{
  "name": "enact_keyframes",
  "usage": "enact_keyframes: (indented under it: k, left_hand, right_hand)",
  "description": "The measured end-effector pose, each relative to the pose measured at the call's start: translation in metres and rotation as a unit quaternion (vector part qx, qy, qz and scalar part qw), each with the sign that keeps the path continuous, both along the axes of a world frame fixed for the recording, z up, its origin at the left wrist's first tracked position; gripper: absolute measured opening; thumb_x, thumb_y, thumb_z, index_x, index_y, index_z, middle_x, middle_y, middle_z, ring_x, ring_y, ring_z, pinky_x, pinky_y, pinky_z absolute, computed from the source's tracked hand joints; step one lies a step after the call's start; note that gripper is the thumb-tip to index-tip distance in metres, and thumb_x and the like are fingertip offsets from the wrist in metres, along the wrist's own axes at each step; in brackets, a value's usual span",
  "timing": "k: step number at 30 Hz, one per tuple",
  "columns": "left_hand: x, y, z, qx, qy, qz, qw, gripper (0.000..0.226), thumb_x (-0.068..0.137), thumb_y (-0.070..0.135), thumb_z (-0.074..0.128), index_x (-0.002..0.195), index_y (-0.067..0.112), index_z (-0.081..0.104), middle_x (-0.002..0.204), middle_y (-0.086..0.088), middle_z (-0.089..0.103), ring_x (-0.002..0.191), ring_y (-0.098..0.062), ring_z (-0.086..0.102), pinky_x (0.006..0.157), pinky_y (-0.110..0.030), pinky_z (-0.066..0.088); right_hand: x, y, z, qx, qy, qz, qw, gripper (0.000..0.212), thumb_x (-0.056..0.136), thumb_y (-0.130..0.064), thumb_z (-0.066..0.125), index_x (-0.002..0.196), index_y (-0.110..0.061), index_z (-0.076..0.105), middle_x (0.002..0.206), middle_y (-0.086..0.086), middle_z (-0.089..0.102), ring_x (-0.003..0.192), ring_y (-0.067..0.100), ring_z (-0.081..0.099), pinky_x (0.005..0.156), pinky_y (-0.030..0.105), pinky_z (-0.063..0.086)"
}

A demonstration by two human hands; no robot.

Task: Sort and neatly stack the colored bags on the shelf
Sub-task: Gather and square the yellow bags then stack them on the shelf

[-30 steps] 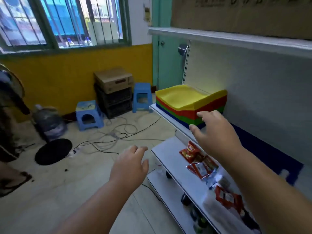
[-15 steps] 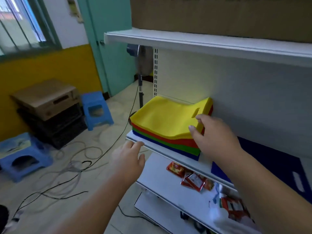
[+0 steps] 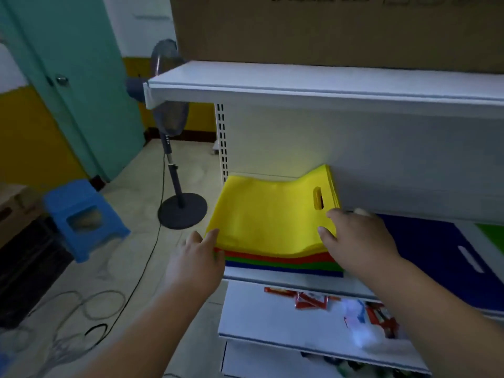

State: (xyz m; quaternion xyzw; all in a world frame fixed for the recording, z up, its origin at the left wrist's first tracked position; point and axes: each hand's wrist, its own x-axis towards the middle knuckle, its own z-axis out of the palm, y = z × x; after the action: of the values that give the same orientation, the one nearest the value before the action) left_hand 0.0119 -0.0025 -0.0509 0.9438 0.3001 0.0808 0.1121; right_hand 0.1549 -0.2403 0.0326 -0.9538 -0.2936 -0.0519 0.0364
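Both hands have closed onto the stack of yellow, red, green and blue fabric bags (image 3: 272, 222) at the white metal shelf's (image 3: 300, 281) left front edge. Left hand (image 3: 195, 264) touches its front-left corner, fingers straight; right hand (image 3: 357, 242) presses its right edge, fingers straight. 1 dark blue flat bag (image 3: 441, 257) lies just right.

Pedestal fan (image 3: 174, 159) stands on the floor, left of the shelving. Blue plastic stool (image 3: 83, 216) further left of the fan; teal door (image 3: 71, 85) behind it. Loose cables (image 3: 90, 309) on the floor in front. Red snack packets (image 3: 311, 298) well right of it, on a lower shelf.
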Motion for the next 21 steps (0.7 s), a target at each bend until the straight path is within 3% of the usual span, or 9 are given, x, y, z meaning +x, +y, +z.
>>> enact_keyframes:
  k: [3,8,13,16,19,21]
  left_hand:
    - [-0.001,0.019,-0.003,-0.01,-0.02,-0.026,0.999,0.038,0.097,0.043,0.041,0.134,0.034,0.046,0.1,0.001,0.038,0.086,-0.022,0.052,0.071,-0.032,0.046]
    - [-0.002,0.041,-0.003,-0.096,-0.099,-0.026,0.99,0.026,0.098,0.039,0.048,0.117,0.029,0.063,0.118,-0.003,0.051,0.081,-0.016,0.053,0.068,-0.026,0.041]
    - [0.011,0.054,0.011,-0.157,-0.129,-0.004,0.979,0.013,0.096,0.028,0.054,0.093,0.019,0.064,0.091,0.002,0.06,0.071,-0.014,0.056,0.062,-0.032,0.048]
    - [0.011,0.059,0.014,-0.196,-0.139,0.007,0.971,0.003,0.092,0.02,0.06,0.089,0.019,0.059,0.076,0.002,0.059,0.066,-0.018,0.057,0.058,-0.033,0.048]
    - [0.008,0.065,0.014,-0.275,-0.124,0.002,0.953,0.02,0.09,0.011,0.061,0.103,0.023,0.05,0.082,-0.001,0.056,0.064,-0.019,0.054,0.053,-0.028,0.043]
    - [0.005,0.071,0.011,-0.31,-0.094,-0.019,0.946,0.027,0.092,0.008,0.057,0.109,0.027,0.048,0.084,-0.004,0.054,0.061,-0.02,0.05,0.052,-0.03,0.041]
  right_hand:
    - [-0.01,0.011,0.001,-0.013,-0.013,-0.045,0.999,0.043,0.099,-0.051,0.037,0.124,-0.021,0.054,0.095,0.006,0.059,0.097,0.023,0.049,0.074,0.032,0.043]
    - [-0.025,0.022,-0.01,0.002,-0.026,-0.059,0.998,0.04,0.098,-0.049,0.041,0.117,-0.02,0.061,0.069,-0.004,0.035,0.079,0.018,0.036,0.067,0.031,0.034]
    - [-0.028,0.016,-0.02,0.06,-0.06,-0.075,0.994,0.035,0.093,-0.044,0.049,0.104,-0.014,0.066,0.065,-0.001,0.055,0.081,0.025,0.047,0.063,0.034,0.041]
    - [-0.038,0.016,-0.027,0.106,-0.056,-0.083,0.989,0.029,0.091,-0.037,0.059,0.1,-0.011,0.069,0.058,-0.007,0.044,0.076,0.026,0.048,0.06,0.035,0.045]
    - [-0.049,0.015,-0.033,0.156,-0.053,-0.124,0.979,0.034,0.09,-0.037,0.061,0.111,-0.011,0.066,0.082,0.005,0.061,0.081,0.028,0.054,0.065,0.036,0.047]
    - [-0.05,0.014,-0.037,0.14,-0.035,-0.17,0.975,0.042,0.091,-0.042,0.058,0.123,-0.015,0.057,0.099,0.008,0.057,0.08,0.028,0.056,0.065,0.036,0.047]
